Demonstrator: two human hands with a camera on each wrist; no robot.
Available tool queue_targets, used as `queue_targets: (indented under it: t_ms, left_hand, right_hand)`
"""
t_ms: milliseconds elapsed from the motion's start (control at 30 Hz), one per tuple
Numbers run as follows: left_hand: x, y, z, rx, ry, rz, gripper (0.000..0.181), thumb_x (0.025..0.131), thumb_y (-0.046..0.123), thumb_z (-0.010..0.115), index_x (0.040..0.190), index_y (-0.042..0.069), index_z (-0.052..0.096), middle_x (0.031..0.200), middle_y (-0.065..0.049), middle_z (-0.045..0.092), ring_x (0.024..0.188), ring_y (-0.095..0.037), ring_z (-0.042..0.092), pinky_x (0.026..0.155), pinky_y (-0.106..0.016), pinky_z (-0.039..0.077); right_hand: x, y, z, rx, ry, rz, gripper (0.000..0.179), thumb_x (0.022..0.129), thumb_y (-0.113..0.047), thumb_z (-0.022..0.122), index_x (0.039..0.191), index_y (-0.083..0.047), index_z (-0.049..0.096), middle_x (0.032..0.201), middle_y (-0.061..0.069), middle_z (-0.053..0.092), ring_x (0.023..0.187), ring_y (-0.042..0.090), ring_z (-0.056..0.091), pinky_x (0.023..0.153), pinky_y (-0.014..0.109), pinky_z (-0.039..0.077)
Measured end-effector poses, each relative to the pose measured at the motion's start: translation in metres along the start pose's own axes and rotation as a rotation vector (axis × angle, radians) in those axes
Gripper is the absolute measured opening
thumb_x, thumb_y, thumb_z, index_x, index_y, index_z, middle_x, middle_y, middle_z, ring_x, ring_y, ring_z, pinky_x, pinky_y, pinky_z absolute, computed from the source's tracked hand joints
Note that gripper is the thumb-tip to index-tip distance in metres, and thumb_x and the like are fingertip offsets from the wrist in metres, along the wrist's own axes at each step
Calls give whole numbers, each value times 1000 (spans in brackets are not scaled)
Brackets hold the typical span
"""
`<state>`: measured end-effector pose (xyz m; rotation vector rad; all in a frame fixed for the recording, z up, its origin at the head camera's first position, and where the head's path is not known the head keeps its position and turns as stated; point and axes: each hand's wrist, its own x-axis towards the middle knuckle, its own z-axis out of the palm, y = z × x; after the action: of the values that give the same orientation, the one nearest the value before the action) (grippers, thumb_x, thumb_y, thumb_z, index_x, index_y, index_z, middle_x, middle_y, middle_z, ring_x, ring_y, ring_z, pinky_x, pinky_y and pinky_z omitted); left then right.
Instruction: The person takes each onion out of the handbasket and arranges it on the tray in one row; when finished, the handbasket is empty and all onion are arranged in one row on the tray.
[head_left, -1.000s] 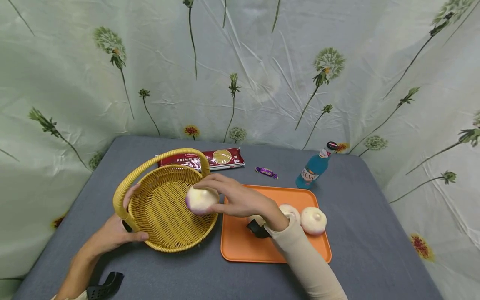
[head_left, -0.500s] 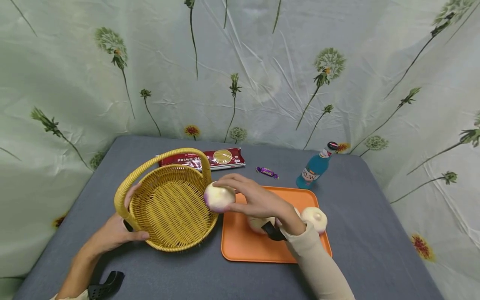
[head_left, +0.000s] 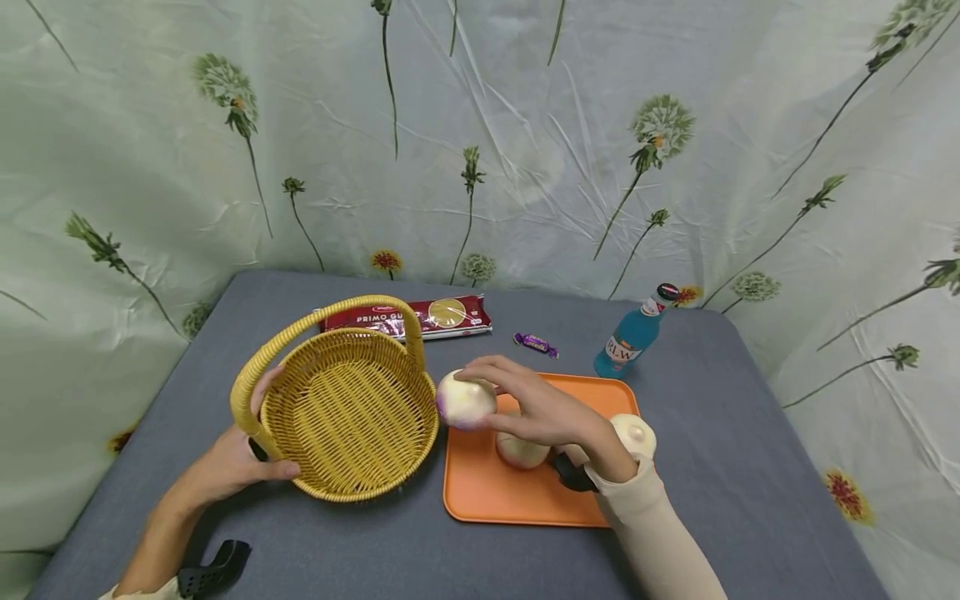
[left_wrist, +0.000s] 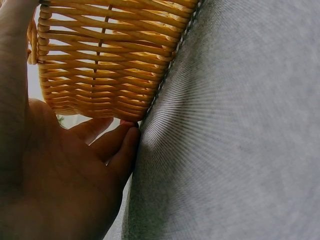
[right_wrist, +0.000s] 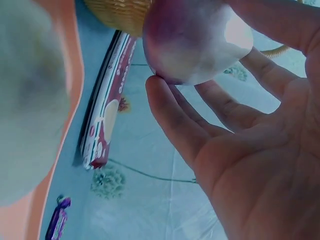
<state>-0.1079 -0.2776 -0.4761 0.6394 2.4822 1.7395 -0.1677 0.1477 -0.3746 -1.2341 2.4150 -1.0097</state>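
A yellow wicker basket [head_left: 348, 425] with an arched handle stands on the left of the table. My left hand [head_left: 228, 462] holds its left side, the thumb at the near rim and fingers by the far side; in the left wrist view the fingers [left_wrist: 125, 142] touch the lower wall. Just right of the basket, my right hand [head_left: 536, 404] grips a white and purple turnip [head_left: 465, 402] between thumb and fingers, above the left edge of an orange tray [head_left: 480, 500]. More turnips lie on the tray, one turnip [head_left: 521, 446] under the hand, another turnip [head_left: 633, 435] at the right; my forearm hides part of the tray.
Behind the basket lies a red pasta packet [head_left: 450, 317]. A purple wrapped candy [head_left: 536, 344] is beyond the tray. A blue bottle [head_left: 628, 337] stands at the tray's back right corner. A floral curtain [head_left: 525, 167] hangs behind the grey table.
My right hand has moved right with the turnip, from over the basket to over the tray's left edge. The left hand and the basket have stayed in place.
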Motion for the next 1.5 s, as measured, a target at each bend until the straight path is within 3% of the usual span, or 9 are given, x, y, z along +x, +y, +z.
queue_targets:
  t_ms: [400, 933, 1300, 1500]
  left_hand:
    - [1, -1, 0, 6, -2, 9, 132, 64, -10, 85, 161, 17, 0, 156, -24, 17, 133, 2, 36, 97, -7, 32]
    - [1, -1, 0, 5, -6, 23, 133, 64, -10, 85, 161, 16, -2, 155, -26, 17, 132, 2, 37, 96, -6, 34]
    - [1, 1, 1, -11, -9, 1, 131, 66, -9, 84, 162, 18, -1, 157, -27, 14, 134, 1, 37, 97, -7, 33]
    - [1, 2, 1, -17, -7, 4, 131, 65, -10, 84, 161, 18, -1, 157, -26, 14, 134, 1, 35, 98, -7, 32]
  right_hand:
    - [-13, 11, 2, -10, -25, 57, 56, 94, -17, 72, 145, -18, 50, 149, 4, 45, 137, 20, 43, 108, 45, 43]
    - [-11, 17, 8, -33, -55, 37, 55, 94, -24, 71, 145, -18, 50, 149, 2, 46, 140, 22, 42, 111, 47, 39]
    - [-7, 21, 15, -66, -94, 31, 53, 92, -14, 72, 142, -13, 53, 146, 7, 49, 135, 24, 47, 109, 45, 41]
    - [-2, 21, 19, -91, -134, 53, 53, 92, -18, 73, 141, -15, 54, 145, 6, 50, 135, 22, 47, 111, 43, 40]
